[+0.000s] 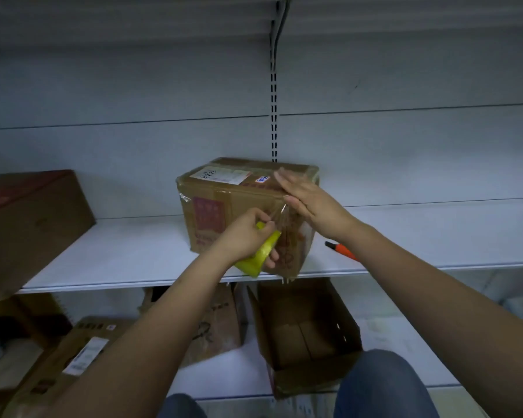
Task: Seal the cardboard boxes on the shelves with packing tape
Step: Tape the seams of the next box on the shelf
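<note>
Box (pixel 224 203) stood at frame centre on the white shelf (pixel 127 251), closed, one corner toward the camera. White label (pixel 222 175) on its top face, small blue sticker (pixel 261 178) just right of it. Red print on the front face.

Left hand (pixel 248 235) was at the box's lower front corner, fingers curled round a yellow tape roll (pixel 258 251), thumb side pinching near the top of the roll. Clear tape (pixel 280 218) ran from the roll up along the box's near vertical edge toward the top right corner; the film was wrinkled and glossy. A loose end of tape hung below the shelf edge, under the box corner.

Right hand (pixel 310 203) lay flat against the box's right upper corner, fingers straight and together, pressing over the tape where it met the top edge. It gripped nothing.

Orange-and-black tool (pixel 341 251) lay on the shelf just right of the box, partly behind the right forearm; type not discernible.

Second box (pixel 34 218) at left of frame on the same shelf, closed, well apart from the first.

Lower shelf: open box (pixel 308 333) at lower centre-right, flaps up, inside dark. A labelled box (pixel 82 351) at lower left. Brown paper bag (pixel 215 324) between them.

Blue-trousered knees at the bottom edge of the frame.
</note>
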